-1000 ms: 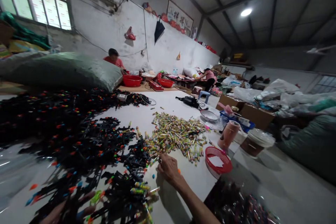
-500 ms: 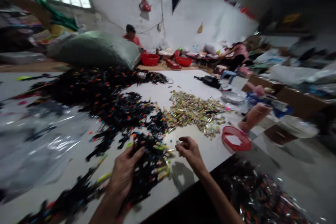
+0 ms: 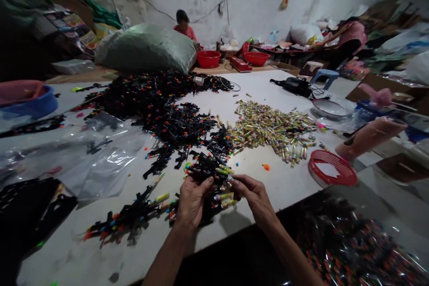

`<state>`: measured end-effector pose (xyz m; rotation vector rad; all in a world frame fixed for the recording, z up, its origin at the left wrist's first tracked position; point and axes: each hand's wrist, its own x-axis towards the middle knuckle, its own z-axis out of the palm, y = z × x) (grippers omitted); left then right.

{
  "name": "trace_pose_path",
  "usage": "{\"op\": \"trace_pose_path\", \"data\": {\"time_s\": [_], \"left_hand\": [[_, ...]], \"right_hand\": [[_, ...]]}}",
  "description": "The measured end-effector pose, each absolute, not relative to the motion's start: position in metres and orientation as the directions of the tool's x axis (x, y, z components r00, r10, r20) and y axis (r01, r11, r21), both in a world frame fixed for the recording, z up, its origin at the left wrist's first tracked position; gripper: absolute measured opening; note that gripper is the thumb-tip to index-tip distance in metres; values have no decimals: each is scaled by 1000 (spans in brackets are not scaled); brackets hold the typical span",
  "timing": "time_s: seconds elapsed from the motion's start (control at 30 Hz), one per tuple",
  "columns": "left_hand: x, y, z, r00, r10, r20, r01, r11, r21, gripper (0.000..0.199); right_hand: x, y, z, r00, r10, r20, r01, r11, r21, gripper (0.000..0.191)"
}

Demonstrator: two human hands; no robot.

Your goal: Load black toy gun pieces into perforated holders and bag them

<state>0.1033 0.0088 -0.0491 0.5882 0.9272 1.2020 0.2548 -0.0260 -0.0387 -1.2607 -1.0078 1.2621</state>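
My left hand (image 3: 193, 199) is closed around a black plastic toy gun (image 3: 203, 167) with small orange and green parts. My right hand (image 3: 255, 195) pinches a small clear tube with a yellow print (image 3: 229, 178), up against the end of the toy gun. Below both hands lie more toy guns with similar tubes (image 3: 225, 201) on their ends. To the left rests another bunch of black toy guns (image 3: 130, 212). Beyond the hands spreads a heap of loose yellow printed tubes (image 3: 271, 127), beside a big pile of black toy guns (image 3: 134, 98).
A red plastic basket (image 3: 331, 167) stands at the table's right edge, near a pink cylindrical container (image 3: 370, 136). Clear plastic bags (image 3: 110, 161) cover the left side. Behind the pile lies a large green sack (image 3: 147, 49). Two people in pink tops work farther back.
My right hand has come left to meet the left hand at the toy gun. The view has turned left and steadied, bringing a blue basin into sight.
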Motion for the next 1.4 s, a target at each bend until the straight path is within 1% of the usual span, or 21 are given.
{"op": "trace_pose_path", "data": {"time_s": [0.2, 0.43, 0.67, 0.73, 0.83, 0.9, 1.0, 1.03, 1.1, 1.2, 1.27, 1.3, 1.33, 1.4], "left_hand": [[104, 7, -44, 96, 967, -236, -504, 252, 826, 39], [104, 6, -46, 87, 978, -192, -486, 210, 848, 38], [107, 6, -47, 46, 981, -187, -482, 186, 856, 40], [107, 6, -47, 57, 981, -185, -480, 189, 856, 40], [106, 7, -44, 99, 978, -182, -475, 207, 855, 40], [104, 7, -42, 114, 978, -177, -481, 210, 851, 39], [102, 7, -40, 114, 981, -155, -498, 191, 846, 36], [101, 7, -41, 115, 982, -147, -500, 185, 846, 36], [100, 6, -45, 125, 982, -138, -489, 182, 853, 35], [100, 2, -52, 147, 979, -139, -437, 191, 879, 33], [96, -1, -55, 160, 977, -139, -387, 191, 902, 32], [93, 0, -55, 171, 976, -137, -372, 192, 908, 34], [88, 2, -56, 145, 982, -123, -329, 165, 930, 38], [72, 12, -55, -21, 998, -56, -146, 53, 988, 51]], "right_hand": [[255, -29, -35, 50, 994, -100, -41, -98, -994, 26], [257, -29, -37, 65, 995, -70, -14, -69, -998, 28], [262, -29, -37, 2, 1000, 7, 50, 7, -999, 27], [264, -29, -39, -28, 999, 23, 71, 25, -997, 28], [264, -32, -39, -86, 996, 9, 102, 18, -995, 29], [260, -34, -38, -45, 997, 61, 135, 66, -989, 29], [253, -39, -32, 69, 969, 236, 263, 210, -942, 26], [251, -41, -29, 53, 964, 260, 296, 233, -926, 25], [251, -42, -26, -55, 978, 203, 306, 210, -928, 24], [254, -39, -26, -189, 980, 65, 292, 120, -949, 31], [255, -35, -32, -208, 977, 37, 318, 104, -942, 29], [255, -33, -36, -217, 975, 44, 338, 117, -934, 26], [255, -30, -40, -225, 972, 62, 369, 144, -918, 23], [252, -22, -47, -210, 968, 140, 481, 227, -847, 24]]}}
